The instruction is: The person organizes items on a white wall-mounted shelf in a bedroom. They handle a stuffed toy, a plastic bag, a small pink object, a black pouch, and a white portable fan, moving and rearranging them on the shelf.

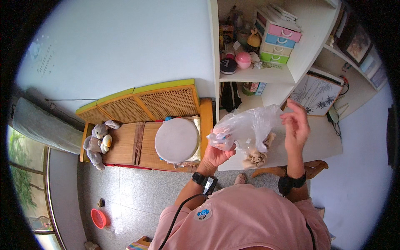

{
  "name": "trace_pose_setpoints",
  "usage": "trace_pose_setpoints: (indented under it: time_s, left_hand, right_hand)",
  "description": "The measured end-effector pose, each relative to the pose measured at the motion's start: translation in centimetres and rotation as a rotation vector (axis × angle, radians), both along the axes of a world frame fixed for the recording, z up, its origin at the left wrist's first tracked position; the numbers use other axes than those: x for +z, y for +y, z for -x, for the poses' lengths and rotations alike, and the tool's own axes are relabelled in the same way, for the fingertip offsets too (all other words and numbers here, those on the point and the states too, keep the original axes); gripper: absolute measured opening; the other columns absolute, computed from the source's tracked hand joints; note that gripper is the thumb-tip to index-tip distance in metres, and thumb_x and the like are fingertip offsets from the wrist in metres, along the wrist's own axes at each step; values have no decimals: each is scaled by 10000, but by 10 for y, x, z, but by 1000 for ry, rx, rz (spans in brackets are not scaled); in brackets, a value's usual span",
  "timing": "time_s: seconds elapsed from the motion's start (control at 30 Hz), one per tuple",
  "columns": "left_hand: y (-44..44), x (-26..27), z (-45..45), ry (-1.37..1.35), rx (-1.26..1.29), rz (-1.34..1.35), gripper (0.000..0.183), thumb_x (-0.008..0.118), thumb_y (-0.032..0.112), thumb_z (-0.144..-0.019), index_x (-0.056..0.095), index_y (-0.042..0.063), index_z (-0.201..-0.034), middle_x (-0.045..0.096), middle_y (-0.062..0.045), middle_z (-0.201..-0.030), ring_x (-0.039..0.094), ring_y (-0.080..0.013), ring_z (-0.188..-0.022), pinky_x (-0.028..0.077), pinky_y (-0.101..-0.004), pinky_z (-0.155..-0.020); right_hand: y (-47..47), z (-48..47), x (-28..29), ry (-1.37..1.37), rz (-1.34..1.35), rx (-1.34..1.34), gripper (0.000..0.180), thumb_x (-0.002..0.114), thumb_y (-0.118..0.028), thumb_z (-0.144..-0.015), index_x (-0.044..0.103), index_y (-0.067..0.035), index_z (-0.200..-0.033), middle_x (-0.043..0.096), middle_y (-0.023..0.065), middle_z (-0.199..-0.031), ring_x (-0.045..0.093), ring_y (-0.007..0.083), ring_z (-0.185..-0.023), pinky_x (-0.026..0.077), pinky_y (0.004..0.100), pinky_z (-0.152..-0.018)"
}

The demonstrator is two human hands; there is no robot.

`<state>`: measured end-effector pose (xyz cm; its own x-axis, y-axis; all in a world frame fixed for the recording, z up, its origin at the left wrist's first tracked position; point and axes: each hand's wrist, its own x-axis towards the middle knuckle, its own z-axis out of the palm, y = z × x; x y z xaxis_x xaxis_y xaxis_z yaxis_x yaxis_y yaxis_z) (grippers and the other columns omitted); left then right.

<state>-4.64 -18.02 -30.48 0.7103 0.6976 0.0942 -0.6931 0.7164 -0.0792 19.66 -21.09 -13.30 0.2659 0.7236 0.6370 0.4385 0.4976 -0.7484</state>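
Observation:
My left hand (215,155) holds one end of a translucent plastic bag (245,125), its palm turned up under the bunched plastic. The bag spreads to the right above a white desk top. Just past the bag's right end, my right hand (296,126) is raised with its fingers bent and apart, seemingly holding nothing. Below the bag, a crumpled beige cloth (255,158) lies near the desk's front edge.
Shelves with a small drawer unit (278,43), a pink ball-shaped container (243,60) and a framed bamboo picture (318,93) rise behind the desk (325,140). Left stands a wooden bench (125,140) with a round cushion (177,140) and a plush rabbit (97,143). A red basin (98,218) sits on the floor.

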Motion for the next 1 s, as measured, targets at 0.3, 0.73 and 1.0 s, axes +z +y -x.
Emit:
trace_pose_setpoints:
  time_s: [0.3,0.73,1.0]
  left_hand:
    - [-8,6,-5,-74,-61,-25,634,469,621,-1001,547,117,-1377,638,-103,-1133,588,-272,-848,556,-430,-734]
    - [-23,-1,9,-221,-9,142,698,420,563,-1048,414,33,-1502,626,-180,-1305,692,-374,-1018,612,-542,-785]
    - [-31,-27,18,-215,-33,101,723,392,658,-1009,446,129,-1499,511,-152,-1499,626,-403,-1218,617,-633,-746]
  right_hand:
    - [-19,59,14,-429,196,564,289,539,42,-901,634,74,-1172,634,242,-1248,648,404,-1135,528,438,-969]
    - [-18,70,-5,-869,285,314,433,654,-100,-884,567,-19,-1301,680,155,-825,670,346,-837,516,460,-752]
    - [-21,87,-6,-879,277,294,464,764,-199,-834,619,-33,-1243,647,133,-891,668,326,-850,540,442,-737]
